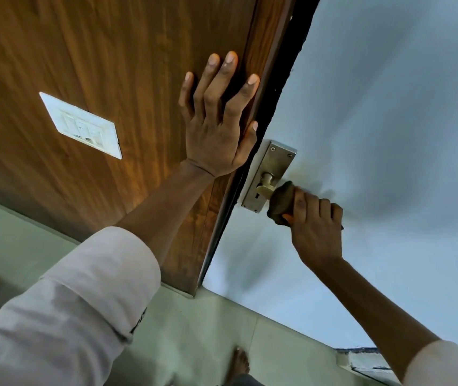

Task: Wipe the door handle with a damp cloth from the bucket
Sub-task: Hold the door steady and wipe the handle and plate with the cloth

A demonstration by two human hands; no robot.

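While left hand lies flat, fingers spread wide, on wood panel left of door edge, right hand grips dark cloth wrapped around door handle on metal plate, pale door.

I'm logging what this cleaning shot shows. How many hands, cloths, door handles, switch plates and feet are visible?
hands: 2, the left hand flat on the wood panel, the right hand gripping the cloth
cloth: 1
door handle: 1
switch plate: 1
foot: 1
Total: 6
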